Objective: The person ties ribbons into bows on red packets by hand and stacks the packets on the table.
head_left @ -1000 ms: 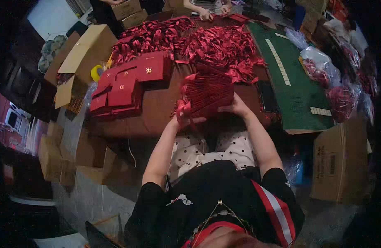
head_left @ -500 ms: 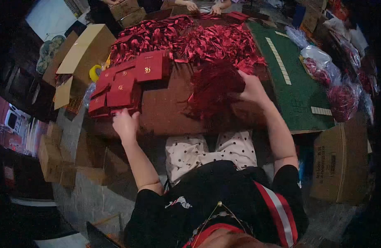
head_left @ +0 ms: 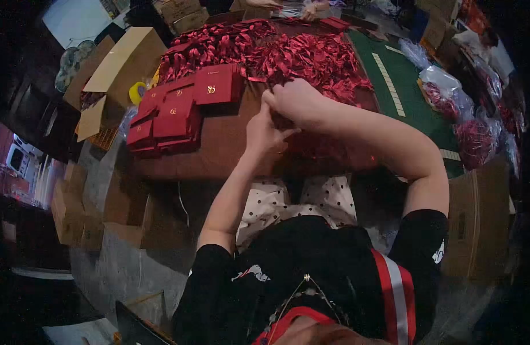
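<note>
My left hand (head_left: 265, 131) and my right hand (head_left: 299, 104) meet over the table, in front of the ribbon heap. Between and below them is a dark red item (head_left: 282, 122), mostly covered by my hands; its kind cannot be made out. My right fingers are closed and turned down against my left fingertips. The left fingers close at the same spot, with the thumb pointing right. Left of my hands lie several stacks of red folders or boxes (head_left: 174, 118) with gold lettering. Behind stretches a heap of shiny red ribbons (head_left: 316, 60).
The brown-covered table (head_left: 219, 155) meets a green mat (head_left: 388, 86) at right. Clear plastic bags (head_left: 443, 80) with red contents lie beyond it. An open carton (head_left: 112, 66) and yellow tape roll (head_left: 137, 92) stand left. Another person's hand (head_left: 315, 10) is at the far edge.
My left hand has left the red stacks and moved right to join my right hand. The right hand has moved left and up; the dark red item it held is now largely hidden.
</note>
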`<state>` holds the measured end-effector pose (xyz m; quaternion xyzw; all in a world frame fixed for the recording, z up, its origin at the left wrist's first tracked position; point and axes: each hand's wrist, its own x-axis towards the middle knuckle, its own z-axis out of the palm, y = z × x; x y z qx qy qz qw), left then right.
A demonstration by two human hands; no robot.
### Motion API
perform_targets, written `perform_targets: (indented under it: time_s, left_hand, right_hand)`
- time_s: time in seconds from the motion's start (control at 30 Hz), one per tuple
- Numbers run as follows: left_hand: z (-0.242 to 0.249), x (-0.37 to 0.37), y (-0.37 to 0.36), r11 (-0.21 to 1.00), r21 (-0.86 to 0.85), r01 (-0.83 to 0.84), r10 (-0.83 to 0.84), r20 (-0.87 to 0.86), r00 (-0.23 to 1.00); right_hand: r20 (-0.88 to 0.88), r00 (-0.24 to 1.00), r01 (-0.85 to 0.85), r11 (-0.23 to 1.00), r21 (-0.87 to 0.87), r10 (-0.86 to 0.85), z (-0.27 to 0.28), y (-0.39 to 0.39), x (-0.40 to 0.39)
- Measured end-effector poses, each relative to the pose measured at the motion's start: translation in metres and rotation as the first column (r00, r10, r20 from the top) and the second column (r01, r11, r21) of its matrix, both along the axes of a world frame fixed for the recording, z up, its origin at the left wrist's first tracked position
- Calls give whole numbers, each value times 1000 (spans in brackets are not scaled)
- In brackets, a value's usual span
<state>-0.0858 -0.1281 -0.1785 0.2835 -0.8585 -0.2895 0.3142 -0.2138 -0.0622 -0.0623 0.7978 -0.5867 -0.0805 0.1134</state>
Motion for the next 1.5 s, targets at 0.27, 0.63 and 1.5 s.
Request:
perform_targets:
  time_s: [0.27, 0.63, 1.5]
  left_hand:
    - [-10, -10, 21, 769, 550, 326, 118, -623, 773]
    - [-79, 8, 4, 972, 236, -9, 38, -117, 992]
    - [-116, -18, -26, 815, 499, 296, -38, -463, 885]
  right_hand:
    - [499, 831, 182, 728, -660, 245, 41, 49, -75]
    - [989, -134, 146, 988, -45, 65, -128, 15, -89]
    - [995, 97, 284, 958, -44, 17, -146, 17, -86]
